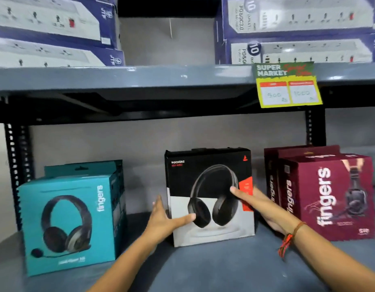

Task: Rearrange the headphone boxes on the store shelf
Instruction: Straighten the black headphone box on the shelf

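On the grey shelf, teal headphone boxes stand left. The left hand and right hand clasp the upright black-and-white headphone box at centre by its sides. Maroon headphone boxes stand right.

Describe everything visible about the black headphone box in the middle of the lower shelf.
The black headphone box is cardboard, black on top and white-grey below, printed with black over-ear headphones, "ROCKERZ" lettering and a red side tab. It stands upright on the grey shelf, turned slightly, between the teal and maroon boxes. The left hand grips its left edge, thumb across the front; the right hand holds its right side.
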{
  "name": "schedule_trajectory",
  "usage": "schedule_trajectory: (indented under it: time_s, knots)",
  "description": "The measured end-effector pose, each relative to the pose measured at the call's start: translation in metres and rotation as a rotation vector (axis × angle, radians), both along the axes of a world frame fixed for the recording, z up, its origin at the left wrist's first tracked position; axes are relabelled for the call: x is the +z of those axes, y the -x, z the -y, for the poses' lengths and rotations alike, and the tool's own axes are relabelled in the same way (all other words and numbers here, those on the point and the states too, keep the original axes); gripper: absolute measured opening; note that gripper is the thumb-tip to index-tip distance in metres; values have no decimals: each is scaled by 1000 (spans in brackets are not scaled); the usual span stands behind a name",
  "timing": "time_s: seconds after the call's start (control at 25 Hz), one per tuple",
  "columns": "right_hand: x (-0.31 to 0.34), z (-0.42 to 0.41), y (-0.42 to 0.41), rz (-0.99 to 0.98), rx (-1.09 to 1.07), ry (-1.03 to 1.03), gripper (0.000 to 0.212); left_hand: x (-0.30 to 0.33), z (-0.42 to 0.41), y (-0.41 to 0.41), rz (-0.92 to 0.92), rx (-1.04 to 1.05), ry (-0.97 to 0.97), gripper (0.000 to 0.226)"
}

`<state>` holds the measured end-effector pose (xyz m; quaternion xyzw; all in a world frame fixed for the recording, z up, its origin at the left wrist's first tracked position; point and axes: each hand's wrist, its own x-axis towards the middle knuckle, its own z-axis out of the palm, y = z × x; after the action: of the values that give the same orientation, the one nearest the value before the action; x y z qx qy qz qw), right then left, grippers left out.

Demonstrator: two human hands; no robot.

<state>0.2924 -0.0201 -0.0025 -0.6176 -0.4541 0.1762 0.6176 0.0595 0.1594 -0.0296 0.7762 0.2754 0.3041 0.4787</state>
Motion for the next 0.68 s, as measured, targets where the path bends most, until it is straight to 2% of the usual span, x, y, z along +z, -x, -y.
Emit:
schedule_trajectory:
  time_s: [0.08, 0.12, 0.24, 0.36, 0.56, 0.68]
  knots:
    - [-3, -3, -1, -39, 25, 13, 68, -4, -16, -9, -28, -70, 62, 162]
    - [-2, -5, -1, -61, 49, 22, 63, -5, -23, -12, -22, -112, 70, 155]
    - [-3, -10, -9, -96, 101, 59, 59, -9, -33, -18, 7, -201, 84, 126]
    - [-9, -17, -15, -71, 111, 109, 69, -10, -35, -20, 26, -181, 74, 83]
    - [-11, -17, -21, 36, 128, 179, 74, -9, -31, -20, 42, -104, 75, 68]
    - [-10, -14, -21, 101, 133, 197, 60, -7, -25, -19, 56, 2, -19, 64]
